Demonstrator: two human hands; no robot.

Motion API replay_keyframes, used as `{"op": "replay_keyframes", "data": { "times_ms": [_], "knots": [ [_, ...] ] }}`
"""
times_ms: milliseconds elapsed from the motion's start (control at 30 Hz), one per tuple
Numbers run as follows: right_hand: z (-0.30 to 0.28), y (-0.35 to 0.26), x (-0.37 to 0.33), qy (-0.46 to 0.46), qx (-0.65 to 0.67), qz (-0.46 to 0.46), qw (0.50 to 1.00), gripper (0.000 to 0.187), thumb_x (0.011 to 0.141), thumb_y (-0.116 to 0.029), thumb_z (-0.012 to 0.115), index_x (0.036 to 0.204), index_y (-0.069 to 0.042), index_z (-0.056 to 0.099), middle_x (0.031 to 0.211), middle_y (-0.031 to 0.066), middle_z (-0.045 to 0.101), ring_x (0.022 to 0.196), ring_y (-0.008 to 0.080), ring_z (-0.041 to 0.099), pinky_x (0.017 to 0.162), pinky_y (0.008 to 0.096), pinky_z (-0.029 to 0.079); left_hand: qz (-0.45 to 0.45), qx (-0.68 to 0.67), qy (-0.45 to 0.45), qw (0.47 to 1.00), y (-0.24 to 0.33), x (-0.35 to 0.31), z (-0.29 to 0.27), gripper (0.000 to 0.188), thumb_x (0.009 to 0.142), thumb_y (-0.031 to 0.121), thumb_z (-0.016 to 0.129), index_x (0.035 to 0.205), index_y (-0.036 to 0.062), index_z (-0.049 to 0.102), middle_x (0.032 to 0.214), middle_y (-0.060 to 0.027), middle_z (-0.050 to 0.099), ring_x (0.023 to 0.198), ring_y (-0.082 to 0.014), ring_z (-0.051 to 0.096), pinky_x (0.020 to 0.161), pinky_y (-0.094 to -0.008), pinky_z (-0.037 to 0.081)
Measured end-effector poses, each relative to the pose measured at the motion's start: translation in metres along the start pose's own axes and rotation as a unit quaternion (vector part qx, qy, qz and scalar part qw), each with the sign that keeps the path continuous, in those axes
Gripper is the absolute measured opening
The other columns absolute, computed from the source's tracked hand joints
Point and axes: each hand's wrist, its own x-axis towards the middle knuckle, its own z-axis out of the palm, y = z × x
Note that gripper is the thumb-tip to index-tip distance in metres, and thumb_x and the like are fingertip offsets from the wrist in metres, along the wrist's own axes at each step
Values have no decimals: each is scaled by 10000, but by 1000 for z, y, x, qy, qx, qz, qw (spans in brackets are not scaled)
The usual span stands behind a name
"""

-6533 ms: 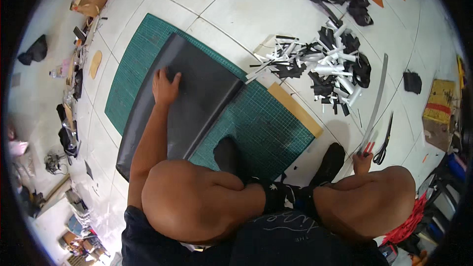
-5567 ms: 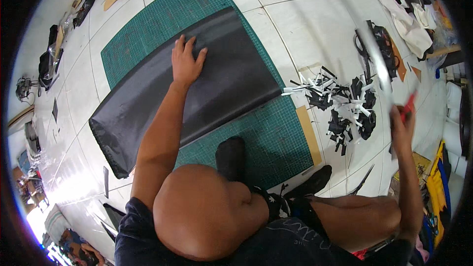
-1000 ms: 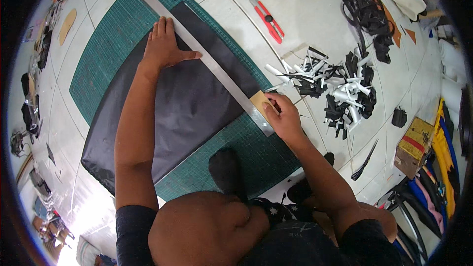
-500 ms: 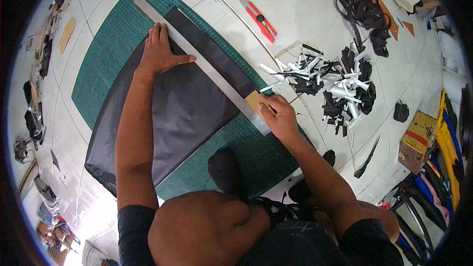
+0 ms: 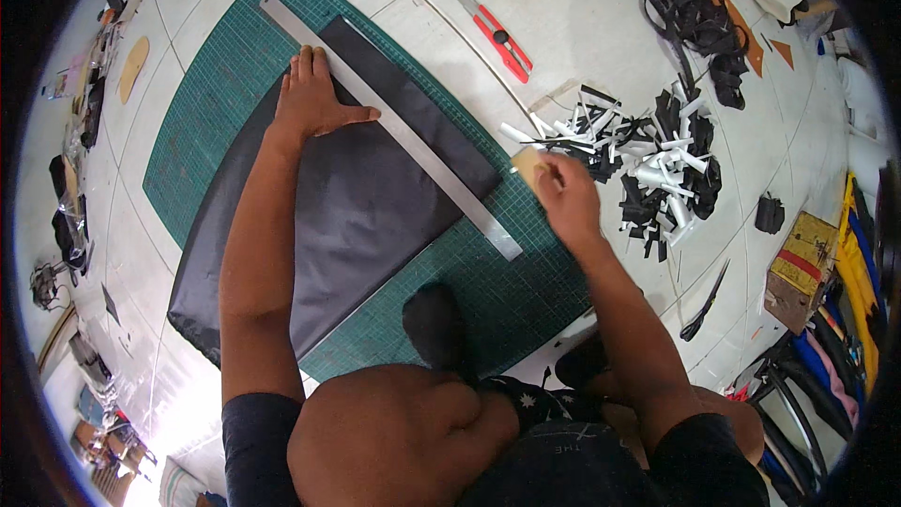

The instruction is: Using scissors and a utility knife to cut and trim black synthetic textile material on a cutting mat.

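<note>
A long metal ruler (image 5: 427, 160) lies slantwise across a dark sheet of fabric (image 5: 361, 225), which rests on a green cutting mat (image 5: 202, 103). My left hand (image 5: 313, 105) is spread flat at the ruler's upper part, thumb and fingertips touching the ruler and palm over the fabric. Pinched in my right hand (image 5: 571, 199) is a small flat tan piece (image 5: 527, 167); its material is unclear. That hand hovers at the mat's right edge, apart from the ruler and slightly blurred. A red utility knife (image 5: 497, 38) with its blade out lies on the floor beyond the mat.
Black and white scraps (image 5: 657, 155) are heaped on the tiled floor right of the mat. Black straps (image 5: 690, 14) lie farther back. Scissors (image 5: 706, 302) and a yellow-brown box (image 5: 801, 268) sit at the right. My dark-covered foot (image 5: 435, 321) rests on the mat's near part.
My right hand has lifted the tan piece off the ruler's lower end and moved it right and away from me. The left hand keeps its place on the ruler.
</note>
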Motion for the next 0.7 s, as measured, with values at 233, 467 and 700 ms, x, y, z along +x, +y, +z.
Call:
{"op": "replay_keyframes", "data": {
  "times_ms": [233, 467, 700],
  "knots": [
    [-44, 26, 15, 142, 36, 33, 989, 216, 938, -161, 593, 1102, -24, 621, 998, 151, 648, 892, 266, 645, 791, 339, 506, -43, 45, -40, 997, 16, -4, -19, 1383, 509, 704, 806, 1481, -69, 198, 1552, -251, 200, 1456, -394, 168, 1147, -533, 228],
    [-35, 20, 1, 51, -56, -23, 997, 248, 896, -156, 635, 1094, -10, 614, 979, 164, 625, 883, 286, 621, 789, 365, 495, -64, 49, -62, 995, 33, -11, -26, 1146, 599, 634, 808, 1397, -61, 370, 1437, -193, 408, 1370, -326, 353, 1075, -508, 324],
    [13, -55, 118, 116, -145, -151, 971, 488, 867, -336, 670, 1225, -22, 563, 1105, 203, 565, 1018, 369, 579, 864, 431, 490, -43, 37, -107, 993, 30, -10, -31, 1314, 557, 689, 797, 1447, -105, 245, 1517, -231, 284, 1410, -364, 285, 1129, -548, 234]
  ]
}}
